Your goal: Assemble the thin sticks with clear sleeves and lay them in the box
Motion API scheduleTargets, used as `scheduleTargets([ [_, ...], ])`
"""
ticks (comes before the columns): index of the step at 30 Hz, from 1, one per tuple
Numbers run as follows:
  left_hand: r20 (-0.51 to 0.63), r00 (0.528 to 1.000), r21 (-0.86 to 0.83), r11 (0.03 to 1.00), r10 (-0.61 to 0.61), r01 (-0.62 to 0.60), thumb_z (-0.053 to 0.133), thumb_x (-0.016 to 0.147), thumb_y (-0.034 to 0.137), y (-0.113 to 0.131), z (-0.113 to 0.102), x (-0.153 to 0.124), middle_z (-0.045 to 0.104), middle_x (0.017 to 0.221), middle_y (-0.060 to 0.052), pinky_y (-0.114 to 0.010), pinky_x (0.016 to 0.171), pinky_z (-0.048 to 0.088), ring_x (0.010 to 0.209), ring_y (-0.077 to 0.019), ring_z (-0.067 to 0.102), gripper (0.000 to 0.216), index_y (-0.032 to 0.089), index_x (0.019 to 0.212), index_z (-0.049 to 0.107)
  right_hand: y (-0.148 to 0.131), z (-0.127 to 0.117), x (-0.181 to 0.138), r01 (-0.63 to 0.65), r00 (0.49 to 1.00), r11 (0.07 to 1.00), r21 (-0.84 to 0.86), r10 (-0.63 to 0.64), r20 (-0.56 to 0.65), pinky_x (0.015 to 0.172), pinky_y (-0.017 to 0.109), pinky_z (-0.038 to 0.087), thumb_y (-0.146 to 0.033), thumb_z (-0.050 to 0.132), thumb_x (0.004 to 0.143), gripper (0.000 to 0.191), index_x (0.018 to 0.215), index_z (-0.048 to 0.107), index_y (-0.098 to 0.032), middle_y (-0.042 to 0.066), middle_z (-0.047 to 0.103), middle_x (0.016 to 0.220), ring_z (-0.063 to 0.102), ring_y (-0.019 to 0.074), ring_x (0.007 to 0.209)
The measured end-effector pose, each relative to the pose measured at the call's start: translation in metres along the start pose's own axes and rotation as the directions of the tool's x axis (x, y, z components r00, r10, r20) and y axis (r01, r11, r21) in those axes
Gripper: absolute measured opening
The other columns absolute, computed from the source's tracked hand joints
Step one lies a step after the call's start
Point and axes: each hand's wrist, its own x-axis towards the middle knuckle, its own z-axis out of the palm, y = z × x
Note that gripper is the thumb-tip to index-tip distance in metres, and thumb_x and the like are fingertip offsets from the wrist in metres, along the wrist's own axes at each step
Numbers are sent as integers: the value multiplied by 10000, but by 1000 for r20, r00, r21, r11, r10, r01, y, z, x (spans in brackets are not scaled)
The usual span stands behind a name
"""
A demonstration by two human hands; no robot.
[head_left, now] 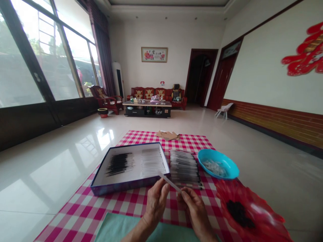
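- My left grip point(156, 203) is closed, thumb and fingers pinched on a slim pale tube point(169, 182).
- My right grip point(194, 209) is closed too, its fingertips at the lower end of that same tube, so the tube spans the two grips and slants up and away from me, held above the cloth.
- Just beyond the tube's upper end lies a shallow white-lined box point(130, 168) with a dark blue rim, resting on a pink-and-white checked cloth point(141, 139).
- In the box, a bundle of thin black sticks point(119, 164) lies on the left, and a bundle of thin pale tubes point(151, 162) lies apart from it on the right.
- Right of the box, near my right grip, slim pens point(183, 168) lie side by side in a neat row on the cloth.
- Beyond them sits a blue bowl point(218, 164) holding small clear pieces point(214, 168).
- Near my right forearm, a red petal-shaped plastic tray point(262, 215) holds a dark heap point(239, 214).
- Under my forearms lies a teal cloth point(131, 228).
- Flattened cardboard pieces point(168, 135) lie at the far edge of the checked cloth, which is spread on a glossy tile floor point(50, 168).
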Motion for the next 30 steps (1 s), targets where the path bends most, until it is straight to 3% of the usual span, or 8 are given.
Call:
scheduleTargets([
  [4,29,991,-328,935,-132,134,451,879,464,1,2,6,656,803,-48,-234,629,466,670,-138,571,431,144,1137,582,-2,11,-6,24,981,988,-151,6,192,596,256,466,-373,707,714,195,794,664,-200,5,653,685,596,162,635],
  [6,96,988,-364,919,-122,149,433,890,462,2,3,8,618,694,-22,-218,564,445,592,-122,544,446,134,1163,565,-2,13,-7,76,971,977,-202,-26,238,590,256,460,-393,677,741,212,822,673,-197,17,666,712,603,173,661],
  [8,143,988,-251,964,-55,90,420,903,433,1,5,8,584,646,-4,-204,529,419,549,-110,516,413,147,1162,569,-3,9,-6,112,978,969,-223,-67,197,633,271,476,-435,623,778,259,884,672,-203,34,688,787,623,195,736],
  [11,184,973,125,979,138,-163,408,919,347,-1,7,6,604,735,-25,-213,606,419,648,-127,549,293,191,1037,627,-6,-1,-2,132,991,961,-244,-126,40,726,306,498,-482,544,821,327,991,650,-223,46,700,893,636,217,833],
  [16,343,896,555,709,282,-435,444,903,266,3,13,5,582,716,-20,-219,563,378,659,-148,525,196,234,855,631,-7,-7,3,83,984,966,-245,-118,-131,670,313,523,-498,613,760,331,918,664,-213,39,706,824,651,222,747],
  [20,353,873,616,618,337,-488,482,881,222,2,17,7,571,670,-10,-244,577,378,644,-161,497,128,222,835,602,-3,-4,6,25,986,985,-173,-53,-159,598,295,517,-471,677,711,305,848,667,-199,23,700,729,654,215,674],
  [25,341,871,612,619,354,-492,476,876,168,-14,21,7,573,708,-10,-267,606,390,671,-171,500,110,211,835,568,0,-6,9,-25,985,1000,-11,22,-174,566,262,499,-406,727,684,244,827,647,-225,-5,710,748,660,194,686],
  [30,396,842,553,637,366,-536,423,897,156,-23,17,8,563,700,-11,-255,582,380,657,-166,503,152,208,840,553,5,-13,11,-25,992,1000,16,26,-123,643,281,507,-379,719,705,225,865,664,-230,0,714,783,664,193,735],
])
